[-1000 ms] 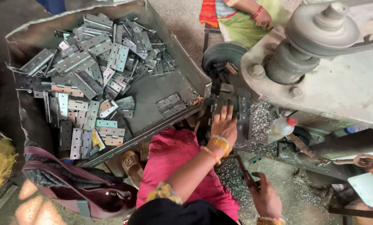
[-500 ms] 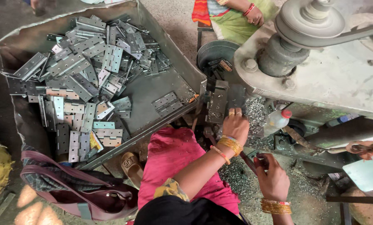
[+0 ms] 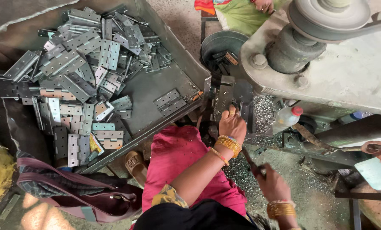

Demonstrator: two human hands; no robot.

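Left hand (image 3: 232, 124): fingers (image 3: 231, 112) closed on the hinge plate (image 3: 222, 99), which lies at 12 o'clock of them. Right hand (image 3: 273, 185): fingers gripping the lever handle (image 3: 248, 159).

Hinges (image 3: 77, 81) in tray (image 3: 173, 68) — machine (image 3: 339, 72) right.

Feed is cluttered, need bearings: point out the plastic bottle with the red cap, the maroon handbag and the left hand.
Plastic bottle with red cap (image 3: 285, 119), head view, clear body.
Maroon handbag (image 3: 77, 194), head view, upper side.
Left hand (image 3: 232, 124), head view, back.
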